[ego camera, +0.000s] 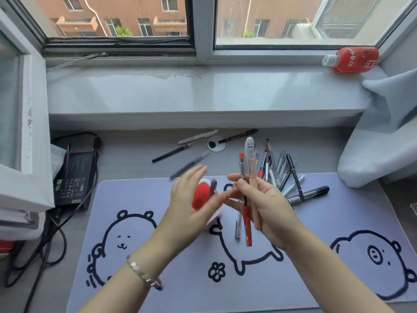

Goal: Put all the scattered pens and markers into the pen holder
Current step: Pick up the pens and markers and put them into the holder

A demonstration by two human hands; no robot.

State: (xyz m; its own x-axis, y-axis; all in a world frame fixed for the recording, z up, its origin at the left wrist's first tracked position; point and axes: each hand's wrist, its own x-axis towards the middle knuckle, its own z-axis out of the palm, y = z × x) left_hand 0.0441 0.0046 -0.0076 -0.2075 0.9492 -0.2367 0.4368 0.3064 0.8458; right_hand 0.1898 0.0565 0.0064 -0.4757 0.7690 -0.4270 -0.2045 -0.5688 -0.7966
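A grey table (135,154) carries a lilac mat (316,233) with cartoon animals. On the mat, partly hidden behind the left hand (191,199), stands the red pen holder (199,197). That hand is spread open and blurred. The right hand (264,206) is clamped on a small bunch of pens (247,177), upright. More loose pens (291,179) fan out just beyond it, others lie farther back. The step looks like gathering; next, the bunch needs tipping into the holder's mouth.
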